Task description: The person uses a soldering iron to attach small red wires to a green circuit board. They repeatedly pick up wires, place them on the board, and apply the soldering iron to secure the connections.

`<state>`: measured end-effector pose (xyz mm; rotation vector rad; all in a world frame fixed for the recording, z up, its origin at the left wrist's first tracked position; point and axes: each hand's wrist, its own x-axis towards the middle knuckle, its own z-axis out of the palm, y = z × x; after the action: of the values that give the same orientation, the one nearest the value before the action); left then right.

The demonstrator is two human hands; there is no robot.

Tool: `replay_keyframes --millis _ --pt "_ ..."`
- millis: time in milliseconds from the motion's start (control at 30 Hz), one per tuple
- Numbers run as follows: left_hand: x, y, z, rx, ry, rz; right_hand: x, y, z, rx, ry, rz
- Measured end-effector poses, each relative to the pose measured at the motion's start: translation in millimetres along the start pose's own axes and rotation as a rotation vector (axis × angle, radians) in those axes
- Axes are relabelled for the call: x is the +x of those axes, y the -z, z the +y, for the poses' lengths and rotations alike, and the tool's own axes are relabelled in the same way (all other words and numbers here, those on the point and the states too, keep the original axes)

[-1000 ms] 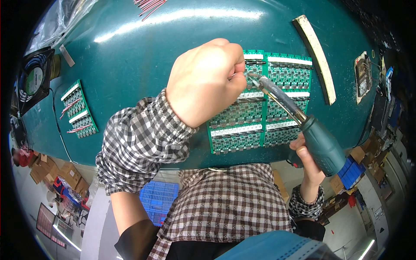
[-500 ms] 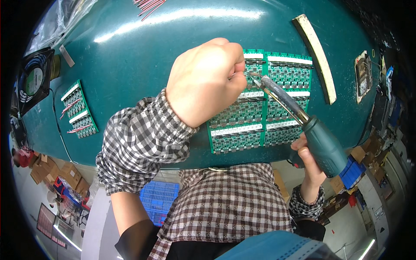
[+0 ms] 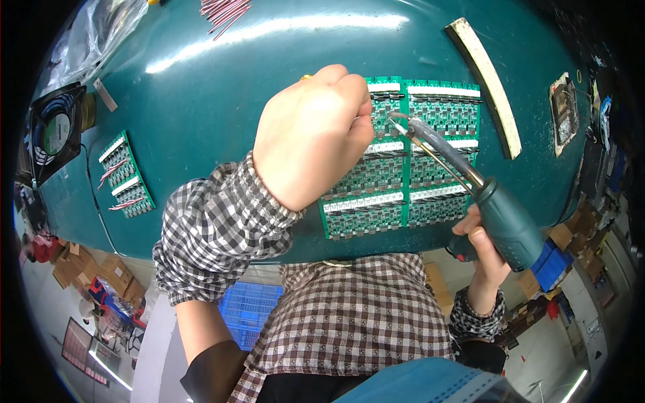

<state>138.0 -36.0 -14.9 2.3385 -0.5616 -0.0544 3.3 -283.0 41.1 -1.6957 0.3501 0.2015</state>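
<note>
A panel of green circuit boards lies on the green table in front of me. My left hand hovers over the panel's left part with the fingers curled shut; what they pinch is hidden behind the knuckles. My right hand grips the teal handle of a soldering iron at the table's near edge. The iron's metal tip points up and left and meets the boards just beside my left fingertips.
A smaller green board panel with red wires lies at the left. A black fan stands at the far left. A cream strip lies at the back right, and red wires at the far edge. Blue crates and cardboard boxes stand below the table.
The soldering iron's tip has shifted slightly along the boards next to my left fingers. My left hand has hardly moved.
</note>
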Motion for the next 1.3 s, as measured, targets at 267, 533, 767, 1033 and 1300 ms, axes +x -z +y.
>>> replay_keyframes --millis 267,533,767,1033,1300 --pt "-1.1 0.3 1.6 -0.072 0.041 -0.009 -2.6 1.4 2.9 -0.021 -0.035 -0.014" --pt "-1.5 0.2 2.3 -0.071 0.045 -0.003 -2.0 -2.7 2.5 -0.157 -0.008 0.008" --pt "-1.6 -1.1 2.8 -0.079 0.047 0.009 -3.9 -3.2 7.3 -0.2 0.036 0.025" --pt "-2.1 -1.3 3.4 -0.073 0.053 0.017 -3.1 -5.8 3.8 -0.171 0.029 0.04" --pt "-2.4 -3.2 3.0 -0.061 0.039 0.027 -3.4 -4.9 5.0 -0.181 0.053 0.027"
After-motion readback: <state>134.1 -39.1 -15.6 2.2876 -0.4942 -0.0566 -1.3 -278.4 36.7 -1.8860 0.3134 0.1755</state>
